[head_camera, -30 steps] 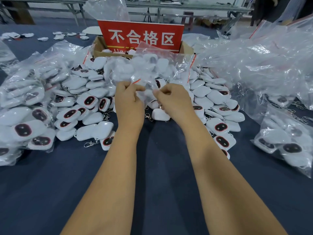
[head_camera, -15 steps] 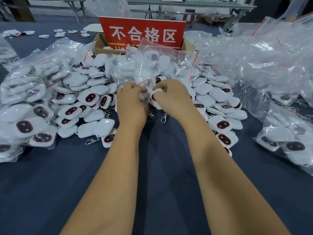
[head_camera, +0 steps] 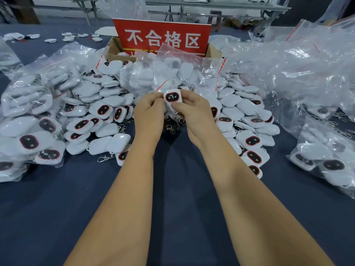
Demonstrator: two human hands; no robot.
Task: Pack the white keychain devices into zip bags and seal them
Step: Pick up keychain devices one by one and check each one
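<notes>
- The left hand [head_camera: 148,112] and the right hand [head_camera: 194,110] meet above the dark blue table [head_camera: 172,189], fingers curled, both gripping one white keychain device [head_camera: 172,97] between them, its dark oval face toward the camera.
- Metal clasps [head_camera: 172,127] hang just below the two hands.
- Directly beyond the fingertips lies a filled zip bag [head_camera: 169,73].
- Loose devices [head_camera: 99,112] are heaped on either side of the hands.
- Behind that stands a red sign [head_camera: 162,38] in a cardboard box [head_camera: 115,48].

head cam | faces forward-down | close over table [head_camera: 172,208] | single view
</notes>
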